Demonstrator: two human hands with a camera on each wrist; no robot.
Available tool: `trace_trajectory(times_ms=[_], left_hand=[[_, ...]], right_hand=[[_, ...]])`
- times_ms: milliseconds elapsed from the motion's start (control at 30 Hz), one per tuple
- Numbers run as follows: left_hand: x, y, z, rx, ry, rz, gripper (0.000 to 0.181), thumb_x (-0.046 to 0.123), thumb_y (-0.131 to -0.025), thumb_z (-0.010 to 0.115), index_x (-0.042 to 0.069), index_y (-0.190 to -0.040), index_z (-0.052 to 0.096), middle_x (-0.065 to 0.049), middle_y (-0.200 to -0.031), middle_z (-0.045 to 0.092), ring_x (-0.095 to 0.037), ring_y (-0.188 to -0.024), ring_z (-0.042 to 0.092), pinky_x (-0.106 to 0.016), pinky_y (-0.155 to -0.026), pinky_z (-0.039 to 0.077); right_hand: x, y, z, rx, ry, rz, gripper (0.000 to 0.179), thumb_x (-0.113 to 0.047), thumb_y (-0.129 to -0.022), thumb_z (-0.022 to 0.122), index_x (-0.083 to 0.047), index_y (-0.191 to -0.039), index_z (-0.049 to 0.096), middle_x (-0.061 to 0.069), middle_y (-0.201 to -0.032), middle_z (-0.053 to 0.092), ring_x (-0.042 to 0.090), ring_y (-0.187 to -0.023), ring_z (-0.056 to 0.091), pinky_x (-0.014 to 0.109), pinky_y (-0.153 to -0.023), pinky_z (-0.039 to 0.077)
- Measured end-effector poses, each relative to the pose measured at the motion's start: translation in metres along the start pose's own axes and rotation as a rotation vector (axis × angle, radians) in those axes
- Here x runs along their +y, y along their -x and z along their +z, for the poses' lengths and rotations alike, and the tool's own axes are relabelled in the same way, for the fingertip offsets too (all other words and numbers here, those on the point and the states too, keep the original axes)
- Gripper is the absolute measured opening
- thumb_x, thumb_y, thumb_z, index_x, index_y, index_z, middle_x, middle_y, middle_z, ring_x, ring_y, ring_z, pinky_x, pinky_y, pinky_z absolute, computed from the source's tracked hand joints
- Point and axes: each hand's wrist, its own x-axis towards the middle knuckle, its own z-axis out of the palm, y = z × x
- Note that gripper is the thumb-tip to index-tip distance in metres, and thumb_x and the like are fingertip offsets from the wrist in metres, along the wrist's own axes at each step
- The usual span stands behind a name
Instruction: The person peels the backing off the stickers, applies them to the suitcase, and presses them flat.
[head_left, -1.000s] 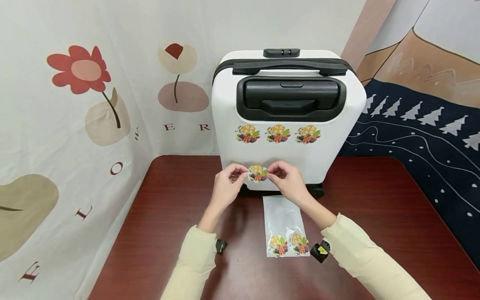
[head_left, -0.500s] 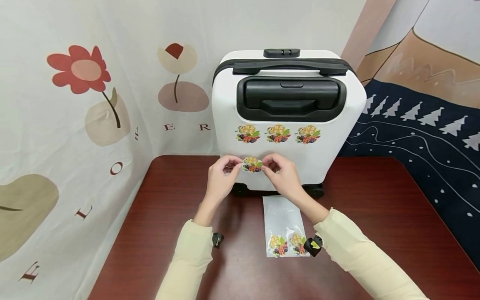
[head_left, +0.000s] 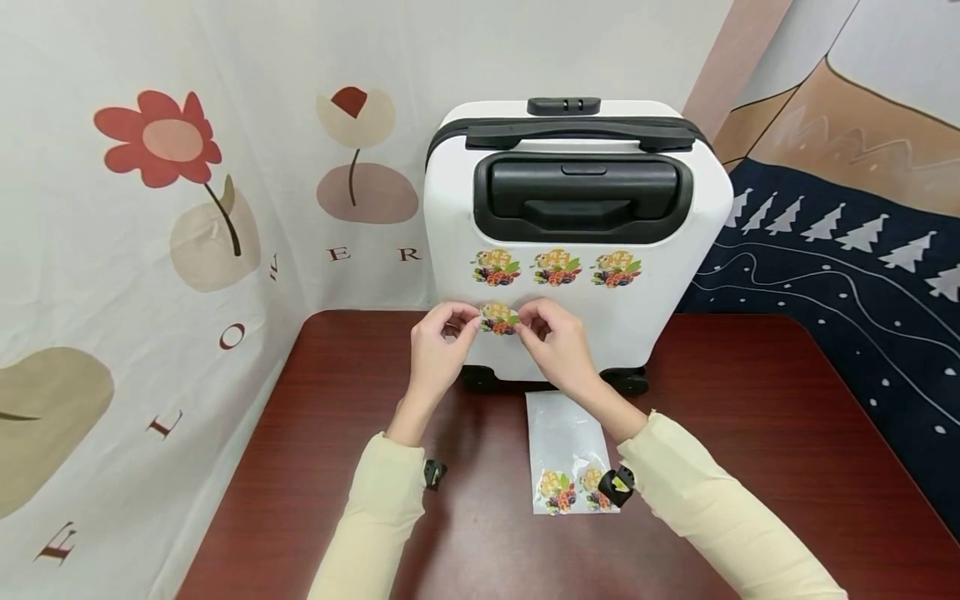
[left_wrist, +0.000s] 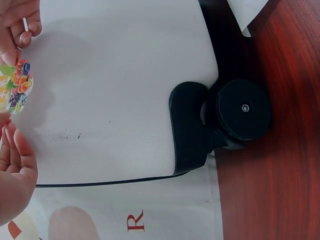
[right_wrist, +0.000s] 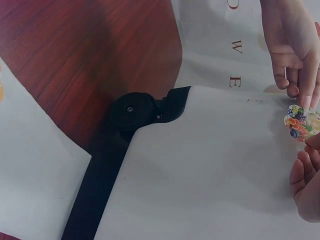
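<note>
A fruit sticker [head_left: 498, 318] is stretched between both hands, close in front of the white suitcase [head_left: 585, 342]. My left hand [head_left: 441, 346] pinches its left edge with thumb and forefinger. On the opposite edge, the thumb and forefinger of my right hand [head_left: 557, 342] pinch it too. Three matching stickers [head_left: 557, 267] sit in a row on the suitcase, just below the black handle recess; the held one is under the leftmost. In the left wrist view the sticker [left_wrist: 18, 86] shows berries and leaves, partly cut off by the frame's edge.
The suitcase stands upright at the back of the reddish-brown table [head_left: 337, 433], its black wheels [head_left: 626, 382] at the bottom. A sticker sheet [head_left: 566, 425] with two fruit stickers lies in front of it, partly under my right forearm. Printed cloth [head_left: 285, 150] hangs behind.
Both hands have moved up and slightly left with the pinched sticker, from near the suitcase's bottom edge to just beneath the leftmost sticker of the row. The sheet has stayed put.
</note>
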Motion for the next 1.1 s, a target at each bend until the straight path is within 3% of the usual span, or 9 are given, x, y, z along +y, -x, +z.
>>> trace_trajectory(times_ms=[633,833,1100], left_hand=[[-0.003,-0.002,0.003,0.087,-0.020,0.017,0.004,-0.009,-0.078,0.064,-0.011,-0.081,0.062,-0.021,-0.075,0.060,-0.030,-0.063,0.056,-0.025,-0.056,0.045],[-0.004,-0.002,0.004,0.096,-0.032,0.040,0.004,-0.010,-0.077,0.064,-0.012,-0.080,0.062,-0.022,-0.074,0.059,-0.030,-0.062,0.056,-0.028,-0.055,0.045],[-0.040,-0.003,0.010,0.106,-0.037,0.053,0.006,-0.004,-0.076,0.069,-0.006,-0.080,0.065,-0.016,-0.073,0.061,-0.024,-0.061,0.056,-0.030,-0.053,0.044]], right_hand=[[0.002,-0.006,0.011,0.113,0.068,-0.095,0.005,0.003,-0.079,0.064,0.002,-0.081,0.059,0.010,-0.074,0.058,0.016,-0.060,0.052,0.024,-0.053,0.044],[0.003,-0.005,0.015,0.158,0.079,-0.115,0.014,0.007,-0.076,0.066,-0.002,-0.079,0.057,0.010,-0.073,0.058,0.015,-0.058,0.052,0.024,-0.052,0.043],[0.003,-0.005,0.017,0.188,0.091,-0.127,0.014,0.007,-0.075,0.067,-0.002,-0.079,0.057,0.011,-0.073,0.059,0.015,-0.057,0.051,0.025,-0.051,0.043]])
